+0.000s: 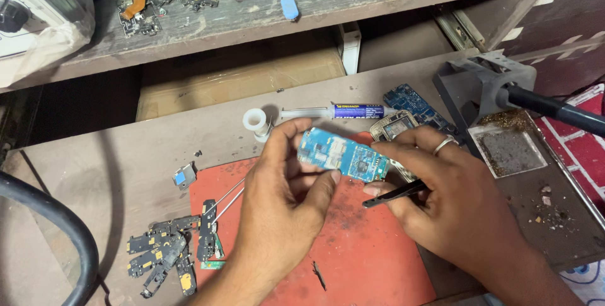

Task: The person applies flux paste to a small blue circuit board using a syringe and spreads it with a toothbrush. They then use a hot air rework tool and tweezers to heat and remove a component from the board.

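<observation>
My left hand (283, 192) and my right hand (441, 192) together hold a small blue circuit board (340, 155) above a red work mat (372, 249). The left thumb and fingers pinch the board's left end. Fingertips of the right hand touch its right end, and black tweezers (394, 194) lie tucked in that same hand, tips pointing left under the board. A ring sits on one right finger.
A syringe tube (340, 112), a white reel (255, 121), another blue board (413, 104) and a phone frame (394, 126) lie behind. Small black parts (167, 259) are piled front left. A soldering iron stand (485, 82) with sponge tray (510, 151) stands right. Thick black cable (57, 224) curves left.
</observation>
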